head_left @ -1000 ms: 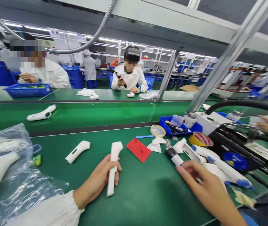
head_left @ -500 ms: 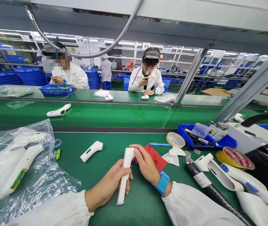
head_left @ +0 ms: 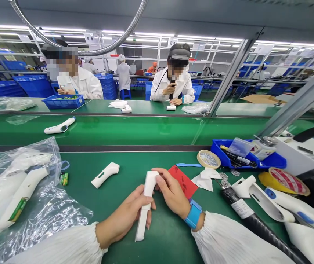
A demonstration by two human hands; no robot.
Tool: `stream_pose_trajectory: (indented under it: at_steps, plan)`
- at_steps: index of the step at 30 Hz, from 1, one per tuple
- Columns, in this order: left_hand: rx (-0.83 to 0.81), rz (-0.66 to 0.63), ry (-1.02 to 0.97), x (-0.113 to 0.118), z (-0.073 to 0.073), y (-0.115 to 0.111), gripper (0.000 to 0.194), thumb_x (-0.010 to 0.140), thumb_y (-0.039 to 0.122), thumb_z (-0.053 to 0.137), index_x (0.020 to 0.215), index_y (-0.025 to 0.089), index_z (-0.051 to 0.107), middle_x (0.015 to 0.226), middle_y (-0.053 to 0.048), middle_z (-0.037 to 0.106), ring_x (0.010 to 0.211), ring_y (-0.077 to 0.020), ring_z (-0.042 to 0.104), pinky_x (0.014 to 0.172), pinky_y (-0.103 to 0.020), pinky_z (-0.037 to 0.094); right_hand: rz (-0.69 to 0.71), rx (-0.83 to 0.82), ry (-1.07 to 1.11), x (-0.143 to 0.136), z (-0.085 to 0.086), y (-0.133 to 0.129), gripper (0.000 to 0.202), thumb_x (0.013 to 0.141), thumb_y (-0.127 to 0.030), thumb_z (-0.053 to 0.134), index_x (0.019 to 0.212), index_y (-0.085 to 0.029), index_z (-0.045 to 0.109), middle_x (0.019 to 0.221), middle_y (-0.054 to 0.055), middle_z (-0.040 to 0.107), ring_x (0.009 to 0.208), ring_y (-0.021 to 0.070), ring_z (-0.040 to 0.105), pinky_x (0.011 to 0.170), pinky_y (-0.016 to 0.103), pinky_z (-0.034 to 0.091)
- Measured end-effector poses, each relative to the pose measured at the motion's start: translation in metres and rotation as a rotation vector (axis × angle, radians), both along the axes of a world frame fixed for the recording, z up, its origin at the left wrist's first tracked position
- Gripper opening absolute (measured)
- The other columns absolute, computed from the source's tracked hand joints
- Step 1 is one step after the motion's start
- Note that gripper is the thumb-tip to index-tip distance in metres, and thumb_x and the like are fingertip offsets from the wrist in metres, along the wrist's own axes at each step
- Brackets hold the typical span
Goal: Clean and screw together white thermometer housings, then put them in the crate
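A long white thermometer shell [head_left: 145, 208] stands tilted on the green table, gripped by both my hands. My left hand [head_left: 125, 217] wraps its lower shaft. My right hand [head_left: 172, 192], with a blue wristband, pinches its upper head end. A second white shell [head_left: 105, 174] lies on the table just left of my hands. A red card [head_left: 183, 183] lies right behind my right hand.
A clear bag of white shells [head_left: 16, 187] sits at the left. At the right lie a black tool [head_left: 245, 214], more white shells [head_left: 258, 196], tape rolls [head_left: 208, 159] and a blue tray [head_left: 247, 157]. A conveyor belt [head_left: 134, 128] carries one thermometer [head_left: 59, 127]. Other workers sit opposite.
My right hand came from the parts at the right onto the shell's top end. The view swung left; in the last half second the hands barely moved.
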State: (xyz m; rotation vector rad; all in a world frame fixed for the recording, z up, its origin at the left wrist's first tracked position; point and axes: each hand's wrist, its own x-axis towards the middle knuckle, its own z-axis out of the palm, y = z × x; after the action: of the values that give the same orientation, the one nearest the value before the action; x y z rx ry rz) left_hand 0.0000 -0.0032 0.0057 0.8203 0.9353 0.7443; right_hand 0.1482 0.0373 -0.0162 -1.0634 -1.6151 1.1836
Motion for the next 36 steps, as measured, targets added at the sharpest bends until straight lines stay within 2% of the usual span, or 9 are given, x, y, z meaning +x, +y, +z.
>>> stream_pose_trajectory:
  at_steps: [8, 20, 36]
  plan:
    - [0.003, -0.010, 0.017, 0.0001, 0.0022, -0.0007, 0.010, 0.079, 0.022, 0.043, 0.089, 0.019, 0.043, 0.075, 0.001, 0.053, 0.049, -0.0079, 0.048, 0.048, -0.024, 0.043, 0.017, 0.020, -0.011, -0.0002, -0.0037, 0.0008, 0.032, 0.088, -0.040, 0.037, 0.110, -0.019, 0.049, 0.072, -0.001, 0.054, 0.063, 0.0112, 0.052, 0.059, 0.024, 0.044]
    - [0.010, -0.007, 0.014, -0.0005, -0.0002, -0.0014, 0.005, 0.078, 0.022, 0.043, 0.083, 0.019, 0.042, 0.073, 0.001, 0.053, 0.048, -0.0077, 0.048, 0.046, -0.023, 0.044, 0.011, 0.026, -0.007, 0.0002, -0.0023, 0.0006, 0.030, 0.088, -0.039, 0.038, 0.108, -0.020, 0.049, 0.072, -0.001, 0.054, 0.062, 0.0111, 0.053, 0.059, 0.024, 0.045]
    - [-0.002, -0.007, 0.012, -0.0008, 0.0000, -0.0006, 0.007, 0.079, 0.024, 0.045, 0.084, 0.019, 0.043, 0.074, 0.001, 0.054, 0.048, -0.0080, 0.049, 0.046, -0.023, 0.044, 0.008, 0.045, -0.007, -0.0002, -0.0027, 0.0006, 0.029, 0.088, -0.038, 0.038, 0.108, -0.020, 0.049, 0.070, -0.001, 0.054, 0.061, 0.0111, 0.052, 0.057, 0.024, 0.044]
